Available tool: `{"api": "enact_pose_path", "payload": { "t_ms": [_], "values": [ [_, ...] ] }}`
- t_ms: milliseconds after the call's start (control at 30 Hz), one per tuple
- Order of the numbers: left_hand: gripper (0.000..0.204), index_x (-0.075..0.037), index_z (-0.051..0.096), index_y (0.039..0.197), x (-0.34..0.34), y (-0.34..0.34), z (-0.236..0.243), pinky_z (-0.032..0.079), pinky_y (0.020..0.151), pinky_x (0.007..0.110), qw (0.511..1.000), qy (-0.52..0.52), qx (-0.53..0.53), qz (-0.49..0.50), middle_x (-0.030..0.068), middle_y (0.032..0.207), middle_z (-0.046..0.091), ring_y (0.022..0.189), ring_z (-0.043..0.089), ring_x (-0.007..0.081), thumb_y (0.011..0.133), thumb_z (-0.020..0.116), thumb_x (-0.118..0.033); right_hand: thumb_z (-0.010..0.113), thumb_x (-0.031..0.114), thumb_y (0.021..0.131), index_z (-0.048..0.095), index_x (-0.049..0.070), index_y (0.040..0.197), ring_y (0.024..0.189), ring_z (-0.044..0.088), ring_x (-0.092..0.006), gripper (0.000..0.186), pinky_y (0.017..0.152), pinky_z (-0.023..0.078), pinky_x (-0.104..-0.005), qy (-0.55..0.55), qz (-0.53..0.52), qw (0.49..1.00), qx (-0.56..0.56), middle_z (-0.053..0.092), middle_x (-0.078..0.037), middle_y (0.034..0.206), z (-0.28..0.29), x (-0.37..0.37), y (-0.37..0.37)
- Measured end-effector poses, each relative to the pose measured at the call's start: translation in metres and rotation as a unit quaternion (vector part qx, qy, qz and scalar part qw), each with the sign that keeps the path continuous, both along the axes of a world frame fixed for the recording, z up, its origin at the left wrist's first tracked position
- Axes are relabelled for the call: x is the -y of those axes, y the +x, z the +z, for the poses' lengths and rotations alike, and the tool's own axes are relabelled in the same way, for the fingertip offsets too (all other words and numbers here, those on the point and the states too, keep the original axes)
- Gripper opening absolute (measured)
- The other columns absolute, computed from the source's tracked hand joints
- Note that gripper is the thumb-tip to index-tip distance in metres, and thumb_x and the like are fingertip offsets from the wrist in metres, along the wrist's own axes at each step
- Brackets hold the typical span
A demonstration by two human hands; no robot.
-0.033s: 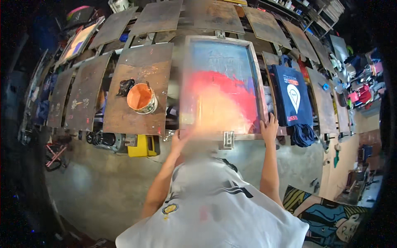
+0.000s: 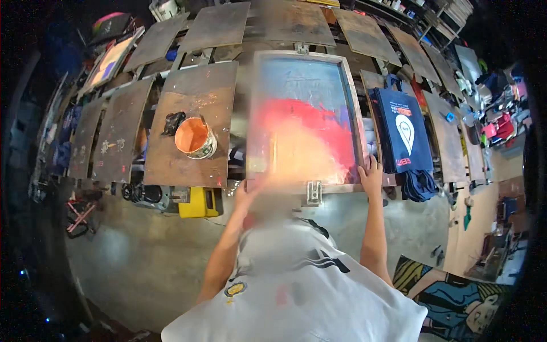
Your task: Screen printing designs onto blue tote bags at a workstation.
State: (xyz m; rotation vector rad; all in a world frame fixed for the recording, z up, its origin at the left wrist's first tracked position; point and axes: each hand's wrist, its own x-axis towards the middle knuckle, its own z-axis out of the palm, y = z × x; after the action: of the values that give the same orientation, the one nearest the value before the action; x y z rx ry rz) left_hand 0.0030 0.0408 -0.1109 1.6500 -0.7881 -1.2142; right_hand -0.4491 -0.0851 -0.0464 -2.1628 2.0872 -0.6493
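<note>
A wooden-edged screen printing frame (image 2: pixel 352 108) lies in front of me on the bench. Its mesh is blue at the far end, with red and orange ink smeared over the near part. My right hand (image 2: pixel 371 175) is closed on the frame's right side near its near corner. At the near left corner, my left hand (image 2: pixel 243 198) grips the frame; a blurred band partly hides that hand and the frame's left side. A metal hinge clamp (image 2: pixel 314 192) sits at the frame's near edge, between my hands.
A bucket of orange ink (image 2: pixel 196 139) and a crumpled black bag (image 2: pixel 173 123) stand on the board to the left. Dark blue tote bags (image 2: pixel 405 128) lie on the right. A yellow container (image 2: pixel 198 202) is below the bench. More boards (image 2: pixel 122 131) line both sides.
</note>
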Motion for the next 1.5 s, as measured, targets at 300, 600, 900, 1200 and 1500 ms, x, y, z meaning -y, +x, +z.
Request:
{"api": "enact_pose_path", "payload": {
  "t_ms": [300, 600, 900, 1200, 1500],
  "values": [
    [0.037, -0.006, 0.067, 0.116, 0.002, -0.003, 0.044, 0.042, 0.058, 0.024, 0.997, 0.051, -0.057, -0.009, -0.0025, 0.094, 0.068, 0.071, 0.056, 0.0061, 0.086, 0.081, -0.022, 0.058, 0.031, 0.095, 0.017, 0.015, 0.159, 0.098, 0.064, -0.0556, 0.078, 0.087, 0.050, -0.0601, 0.170, -0.008, 0.971, 0.167, 0.066, -0.036, 0.109, -0.017, 0.000, -0.021],
    [0.050, -0.007, 0.064, 0.125, 0.006, 0.004, 0.045, 0.039, 0.055, 0.022, 0.993, 0.098, -0.052, -0.031, -0.0032, 0.101, 0.069, 0.065, 0.051, 0.0050, 0.084, 0.083, -0.027, 0.061, 0.031, 0.094, 0.022, 0.014, 0.159, 0.105, 0.063, -0.0533, 0.077, 0.091, 0.050, -0.0572, 0.209, -0.036, 0.960, 0.183, 0.066, -0.036, 0.113, -0.007, -0.001, -0.021],
    [0.046, -0.008, 0.069, 0.118, 0.006, 0.006, 0.055, 0.033, 0.051, 0.020, 0.995, 0.090, 0.018, -0.045, -0.0066, 0.088, 0.066, 0.058, 0.042, 0.0029, 0.082, 0.084, -0.032, 0.059, 0.033, 0.093, 0.022, 0.012, 0.158, 0.112, 0.062, -0.0506, 0.077, 0.097, 0.049, -0.0556, 0.231, -0.030, 0.954, 0.187, 0.064, -0.034, 0.121, 0.008, -0.001, -0.021],
    [0.042, -0.008, 0.069, 0.121, 0.012, 0.020, 0.058, 0.033, 0.055, 0.022, 0.987, 0.116, 0.003, -0.114, -0.0069, 0.095, 0.066, 0.067, 0.045, 0.0040, 0.086, 0.080, -0.030, 0.059, 0.028, 0.093, 0.017, 0.012, 0.159, 0.094, 0.068, -0.0484, 0.080, 0.085, 0.055, -0.0525, 0.228, -0.028, 0.956, 0.181, 0.066, -0.035, 0.114, 0.008, 0.002, -0.021],
    [0.046, -0.008, 0.066, 0.126, 0.016, 0.026, 0.063, 0.037, 0.061, 0.023, 0.981, 0.126, 0.005, -0.146, -0.0043, 0.106, 0.068, 0.080, 0.053, 0.0052, 0.087, 0.079, -0.030, 0.057, 0.026, 0.092, 0.019, 0.006, 0.158, 0.114, 0.060, -0.0523, 0.079, 0.100, 0.046, -0.0563, 0.268, -0.029, 0.940, 0.211, 0.061, -0.036, 0.124, 0.012, 0.004, -0.024]
  ]
}}
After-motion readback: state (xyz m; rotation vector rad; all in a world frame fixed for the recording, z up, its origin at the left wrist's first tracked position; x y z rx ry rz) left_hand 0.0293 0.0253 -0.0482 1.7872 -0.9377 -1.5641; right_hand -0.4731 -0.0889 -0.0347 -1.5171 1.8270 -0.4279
